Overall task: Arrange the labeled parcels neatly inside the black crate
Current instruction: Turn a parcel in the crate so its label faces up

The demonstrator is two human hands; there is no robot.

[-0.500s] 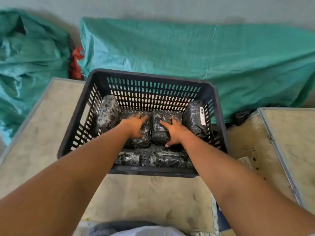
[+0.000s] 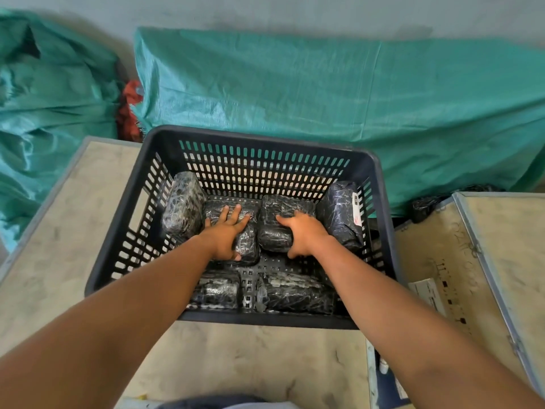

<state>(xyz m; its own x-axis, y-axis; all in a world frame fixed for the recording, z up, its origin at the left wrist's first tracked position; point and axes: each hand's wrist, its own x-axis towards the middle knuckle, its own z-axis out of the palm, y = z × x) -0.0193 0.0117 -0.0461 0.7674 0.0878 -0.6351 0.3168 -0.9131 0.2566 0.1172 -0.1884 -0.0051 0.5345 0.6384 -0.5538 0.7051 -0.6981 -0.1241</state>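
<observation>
A black slotted crate [image 2: 118, 249] stands on a pale table and holds several black plastic-wrapped parcels. My left hand [image 2: 225, 236] lies flat, fingers spread, on the middle-left parcel [image 2: 247, 246]. My right hand [image 2: 305, 233] curls over the near end of the middle-right parcel [image 2: 277, 222]. One parcel [image 2: 184, 206] stands upright against the left wall. Another [image 2: 339, 216], with a white label, leans against the right wall. Two more parcels [image 2: 219, 287] [image 2: 295, 295] lie along the near wall.
Green tarpaulin-covered heaps [image 2: 324, 93] rise behind the crate and at the left. A red cloth [image 2: 128, 110] shows between them. A second pale table with metal edging [image 2: 477, 261] stands at the right, with a white label [image 2: 429, 293] on it.
Both hands stay on the two middle parcels; my left hand's fingers have spread a little wider. Nothing else has visibly moved.
</observation>
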